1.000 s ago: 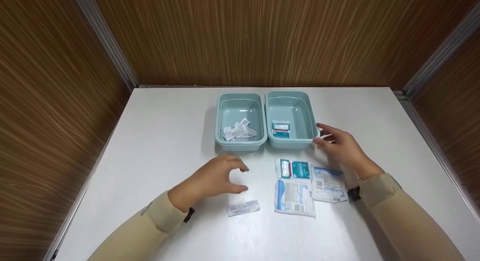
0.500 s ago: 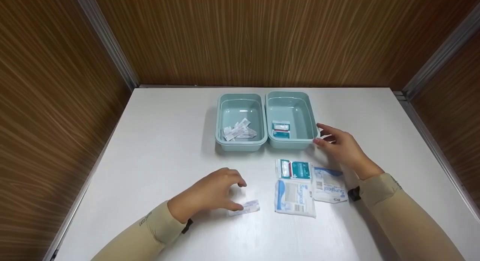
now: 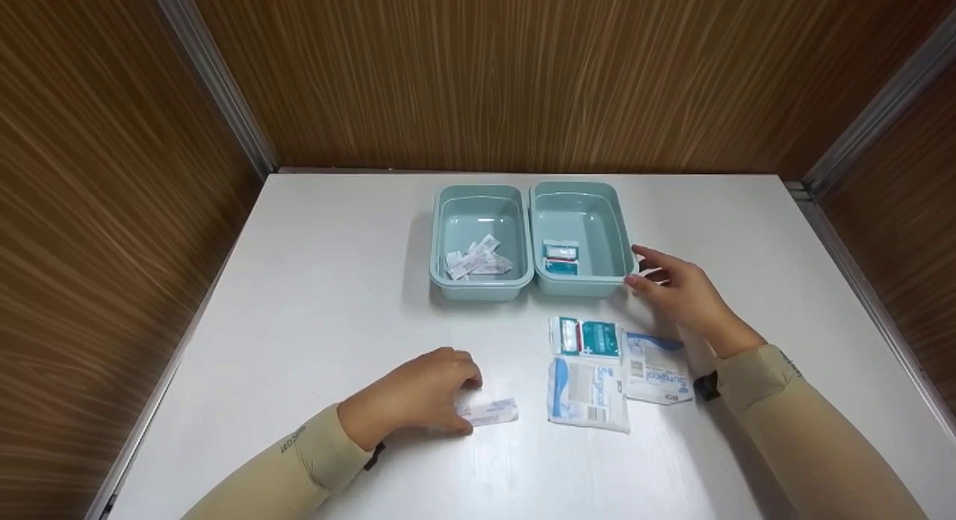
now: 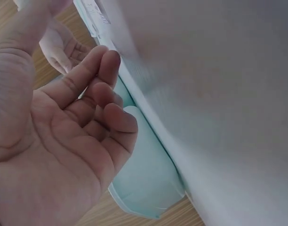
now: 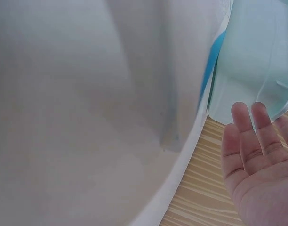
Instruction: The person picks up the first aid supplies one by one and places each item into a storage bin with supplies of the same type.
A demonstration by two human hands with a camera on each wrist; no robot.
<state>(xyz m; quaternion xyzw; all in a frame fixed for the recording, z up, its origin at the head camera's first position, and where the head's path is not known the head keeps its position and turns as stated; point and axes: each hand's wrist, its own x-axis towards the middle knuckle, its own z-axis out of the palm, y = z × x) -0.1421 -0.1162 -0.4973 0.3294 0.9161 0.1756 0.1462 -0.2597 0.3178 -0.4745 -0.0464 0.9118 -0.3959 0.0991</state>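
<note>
A narrow white wrapped strip (image 3: 493, 412) with purplish print, much like a packaged adhesive bandage, lies flat on the table. My left hand (image 3: 414, 393) is over its left end, thumb and bent fingers apart on either side, hiding that end. In the left wrist view the left hand's (image 4: 73, 127) fingers are bent; no strip is visible between them. My right hand (image 3: 683, 296) touches the near right corner of the right teal bin (image 3: 586, 289) with thumb and a fingertip. Fairly straight fingers of the right hand (image 5: 261, 160) show beside the bin in the right wrist view.
The left teal bin (image 3: 482, 292) holds several similar strips (image 3: 472, 261). A green-and-white packet (image 3: 561, 266) lies inside the right bin. Before the bins lie another green packet (image 3: 597, 338) and two Surgical pouches, one nearer (image 3: 590, 400) and one right (image 3: 657, 367). Wood-grain panels (image 3: 485, 79) enclose the table.
My left hand has come down toward me onto the strip's left end, its thumb and fingers closing in somewhat. My right hand has stayed at the bin corner.
</note>
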